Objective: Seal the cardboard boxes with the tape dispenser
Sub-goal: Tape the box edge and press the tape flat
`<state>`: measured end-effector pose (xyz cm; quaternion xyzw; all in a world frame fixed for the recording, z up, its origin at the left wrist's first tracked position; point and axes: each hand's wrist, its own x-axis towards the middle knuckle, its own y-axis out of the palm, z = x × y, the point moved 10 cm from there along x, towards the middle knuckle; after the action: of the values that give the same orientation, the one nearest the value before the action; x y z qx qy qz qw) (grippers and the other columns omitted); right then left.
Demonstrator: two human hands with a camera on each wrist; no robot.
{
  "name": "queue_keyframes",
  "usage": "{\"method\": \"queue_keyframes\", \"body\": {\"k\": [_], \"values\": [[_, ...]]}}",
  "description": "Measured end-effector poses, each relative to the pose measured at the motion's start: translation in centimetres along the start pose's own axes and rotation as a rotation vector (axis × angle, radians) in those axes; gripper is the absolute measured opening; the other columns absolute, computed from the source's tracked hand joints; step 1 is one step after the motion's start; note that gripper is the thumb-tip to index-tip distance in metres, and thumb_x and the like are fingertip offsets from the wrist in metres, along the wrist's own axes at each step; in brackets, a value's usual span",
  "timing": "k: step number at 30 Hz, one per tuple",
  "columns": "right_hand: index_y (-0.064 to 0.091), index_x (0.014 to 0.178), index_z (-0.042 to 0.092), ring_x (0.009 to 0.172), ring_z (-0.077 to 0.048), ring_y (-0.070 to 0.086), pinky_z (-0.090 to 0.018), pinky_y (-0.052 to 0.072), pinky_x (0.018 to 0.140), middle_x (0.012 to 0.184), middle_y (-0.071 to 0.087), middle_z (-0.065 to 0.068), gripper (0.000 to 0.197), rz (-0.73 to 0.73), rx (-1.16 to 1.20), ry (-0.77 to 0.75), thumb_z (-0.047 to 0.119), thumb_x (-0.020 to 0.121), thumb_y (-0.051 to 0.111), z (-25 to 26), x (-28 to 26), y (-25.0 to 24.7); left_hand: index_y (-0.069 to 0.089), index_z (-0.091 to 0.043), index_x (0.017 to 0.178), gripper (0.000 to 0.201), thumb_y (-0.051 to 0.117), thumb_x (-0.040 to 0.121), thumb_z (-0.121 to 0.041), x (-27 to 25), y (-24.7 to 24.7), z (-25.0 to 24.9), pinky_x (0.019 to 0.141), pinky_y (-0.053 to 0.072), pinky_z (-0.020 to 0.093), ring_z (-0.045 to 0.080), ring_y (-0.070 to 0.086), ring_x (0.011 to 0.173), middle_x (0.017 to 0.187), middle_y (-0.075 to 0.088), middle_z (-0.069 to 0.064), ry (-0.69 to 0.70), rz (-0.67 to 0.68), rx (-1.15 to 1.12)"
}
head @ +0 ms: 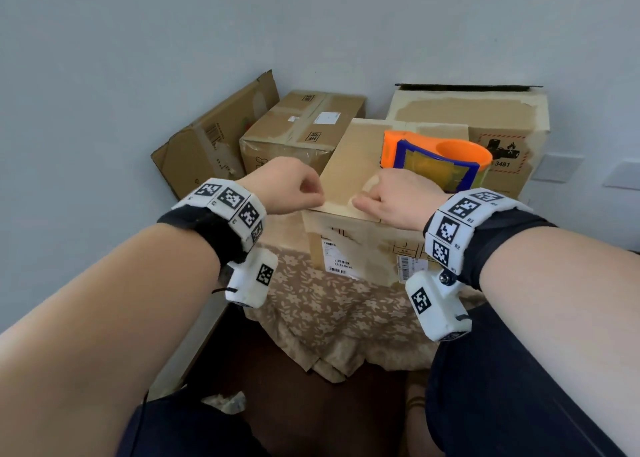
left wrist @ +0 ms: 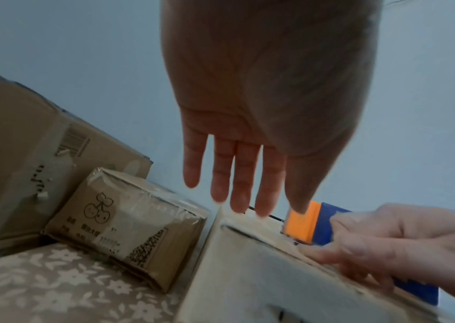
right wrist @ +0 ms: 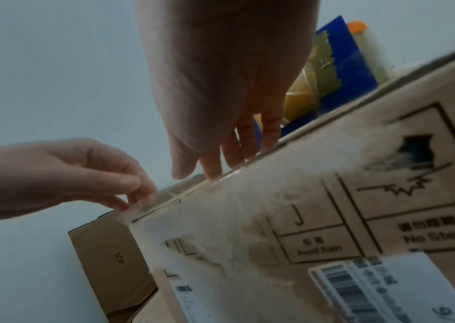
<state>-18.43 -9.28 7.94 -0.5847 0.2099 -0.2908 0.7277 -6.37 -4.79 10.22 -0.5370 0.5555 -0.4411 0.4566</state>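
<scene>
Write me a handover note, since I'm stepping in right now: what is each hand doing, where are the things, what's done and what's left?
Left hand: fingers curled at the near left top edge of the front box, apparently pinching a clear tape end.
Right hand: fingers straight, resting on the box's top flap near the front edge.
Tape dispenser: orange and blue, sitting on top of the front box behind the right hand, held by neither hand.
Done: flaps are down. Whether fresh tape already runs across the top is unclear.
Left: press the tape end down, then seal the remaining boxes; the large back box is open on top.
</scene>
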Motion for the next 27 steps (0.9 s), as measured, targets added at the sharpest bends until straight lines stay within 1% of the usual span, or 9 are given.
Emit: {"method": "queue_keyframes", "body": {"k": [1,3,5,8,12,16,19,23,27], "values": [[0.058,0.058,0.006,0.079,-0.032,0.059,-0.037,0.048,0.064,0.074,0.059,-0.014,0.057,0.005,0.017,-0.013,0.043,0.098,0.04,0.1,-0.1,0.0,0.07,-0.025,0.098,0.023,0.061,0.087,-0.042,0.4,-0.1,-0.2,0.078,0.043,0.022,0.008,0.058,0.089,0.09,0.064,-0.012,-0.016,-0.032,-0.031],[0.073,0.085,0.006,0.088,-0.03,0.06,-0.042,0.05,0.076,0.087,0.064,-0.013,0.049,0.017,0.014,-0.022,0.042,0.098,0.042,0.2,-0.3,0.1,0.07,-0.025,0.105,0.034,0.061,0.085,-0.05,1.2,0.4,-0.3,0.08,0.044,0.024,0.01,0.057,0.09,0.095,0.065,-0.008,-0.04,-0.067,-0.064],[0.072,0.107,0.009,0.097,-0.029,0.057,-0.041,0.048,0.084,0.103,0.062,-0.015,0.047,0.037,-0.006,0.003,0.045,0.098,0.043,0.0,-0.4,0.1,0.066,-0.023,0.118,0.047,0.063,0.082,-0.054,2.0,1.5,-0.4,0.084,0.043,0.027,0.015,0.056,0.097,0.106,0.062,-0.002,-0.046,-0.043,-0.047],[0.066,0.121,0.018,0.103,-0.026,0.052,-0.038,0.044,0.09,0.112,0.051,-0.012,0.048,0.077,-0.044,0.021,0.052,0.096,0.043,-0.2,-0.5,0.4,0.061,-0.023,0.127,0.056,0.066,0.079,-0.053,2.6,2.5,-0.2,0.095,0.037,0.027,0.017,0.048,0.11,0.12,0.048,0.001,-0.048,-0.013,-0.072],[0.063,0.126,0.022,0.103,-0.022,0.05,-0.035,0.044,0.089,0.109,0.043,-0.006,0.053,0.066,-0.049,0.038,0.058,0.091,0.046,-0.5,-0.4,0.4,0.061,-0.022,0.127,0.059,0.07,0.076,-0.051,2.9,3.2,0.1,0.094,0.031,0.02,0.012,0.043,0.109,0.12,0.042,-0.002,-0.019,-0.004,-0.135],[0.061,0.128,0.023,0.104,-0.022,0.05,-0.037,0.045,0.091,0.115,0.043,-0.006,0.058,0.062,-0.049,0.045,0.062,0.088,0.048,-0.6,-0.4,0.6,0.061,-0.025,0.126,0.061,0.07,0.073,-0.053,2.9,3.2,0.1,0.095,0.034,0.023,0.011,0.043,0.105,0.116,0.04,-0.004,0.003,-0.008,-0.13],[0.059,0.13,0.024,0.104,-0.022,0.05,-0.038,0.046,0.089,0.116,0.043,-0.006,0.06,0.059,-0.065,0.054,0.064,0.087,0.048,-0.7,-0.3,0.8,0.061,-0.026,0.125,0.062,0.067,0.072,-0.057,2.9,3.3,0.1,0.092,0.037,0.023,0.011,0.045,0.103,0.114,0.041,-0.007,-0.004,0.006,-0.082],[0.058,0.129,0.025,0.103,-0.023,0.05,-0.037,0.047,0.083,0.117,0.044,-0.005,0.06,0.05,-0.11,0.064,0.065,0.087,0.046,-0.6,-0.4,0.9,0.058,-0.025,0.127,0.065,0.063,0.073,-0.061,2.8,3.3,-0.1,0.089,0.039,0.024,0.012,0.047,0.1,0.114,0.043,-0.007,-0.016,0.032,0.01],[0.059,0.128,0.026,0.103,-0.024,0.052,-0.032,0.043,0.07,0.116,0.046,-0.006,0.06,0.027,-0.194,0.067,0.067,0.087,0.044,-0.2,-0.4,0.8,0.052,-0.025,0.134,0.064,0.058,0.08,-0.059,2.6,3.3,-0.6,0.099,0.039,0.032,0.019,0.047,0.11,0.124,0.041,-0.004,-0.015,0.095,0.121]]}}
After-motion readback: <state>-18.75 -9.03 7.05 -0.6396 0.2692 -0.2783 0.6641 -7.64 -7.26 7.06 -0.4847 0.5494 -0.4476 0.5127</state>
